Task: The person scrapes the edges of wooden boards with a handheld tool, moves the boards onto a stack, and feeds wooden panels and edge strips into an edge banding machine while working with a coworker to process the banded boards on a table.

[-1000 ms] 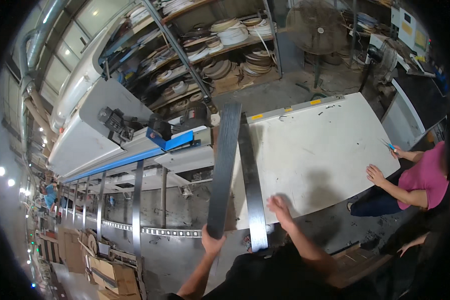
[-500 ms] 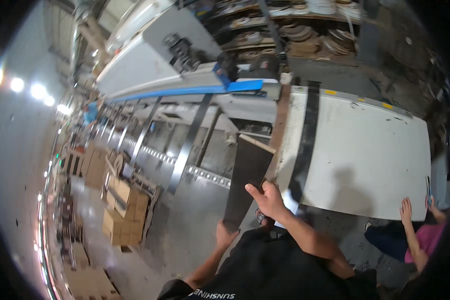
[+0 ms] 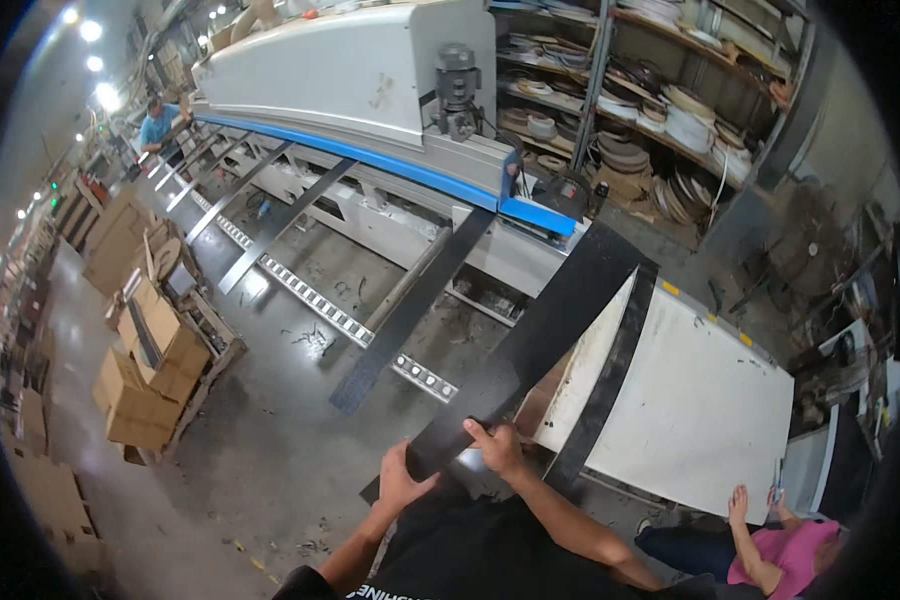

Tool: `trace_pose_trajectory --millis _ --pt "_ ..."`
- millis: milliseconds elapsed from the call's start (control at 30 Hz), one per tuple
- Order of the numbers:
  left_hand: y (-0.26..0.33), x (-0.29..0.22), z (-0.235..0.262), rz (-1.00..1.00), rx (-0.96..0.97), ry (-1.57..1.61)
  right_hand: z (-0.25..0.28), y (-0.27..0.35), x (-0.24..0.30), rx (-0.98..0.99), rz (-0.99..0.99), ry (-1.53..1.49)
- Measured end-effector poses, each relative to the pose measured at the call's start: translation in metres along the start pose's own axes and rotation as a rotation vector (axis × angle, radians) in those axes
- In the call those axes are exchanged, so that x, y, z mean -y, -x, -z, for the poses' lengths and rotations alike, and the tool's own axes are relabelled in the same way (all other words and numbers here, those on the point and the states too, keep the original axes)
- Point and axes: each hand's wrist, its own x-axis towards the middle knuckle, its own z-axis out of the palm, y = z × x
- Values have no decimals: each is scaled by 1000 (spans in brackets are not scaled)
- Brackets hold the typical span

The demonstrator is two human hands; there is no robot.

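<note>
A long dark board (image 3: 540, 330) slants away from my body toward the machine's end, its far end near the white table. My left hand (image 3: 405, 482) is closed around the board's near end, on its left edge. Farther along, my right hand (image 3: 495, 447) grips the opposite edge, thumb on the top face. Left of the board, a dark strip (image 3: 415, 310) reaches out from under the machine's blue rail (image 3: 370, 160). A white table (image 3: 695, 390) with a black band (image 3: 610, 375) along its left side stands to the right.
A co-worker in pink (image 3: 795, 555) has a hand on the white table's near edge. Another person in blue (image 3: 158, 125) stands at the machine's far end. Cardboard boxes (image 3: 150, 375) sit on a pallet to the left. Shelves (image 3: 660, 110) with coiled bands line the back.
The view has turned toward the right and levelled. The board, foreshortened and raised before, now stretches flatter and farther toward the machine's end. Both hands still grip it.
</note>
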Motion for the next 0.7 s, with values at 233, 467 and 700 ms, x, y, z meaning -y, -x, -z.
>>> trace_pose_trajectory --millis 233,467,700 --pt "45 102 104 198 31 -196 -104 -92 37 155 -101 -17" --pt "119 166 137 424 -327 -188 -234 -113 27 445 -210 -401" --pt "122 121 197 768 -350 -158 -189 -146 -75 -194 305 743"
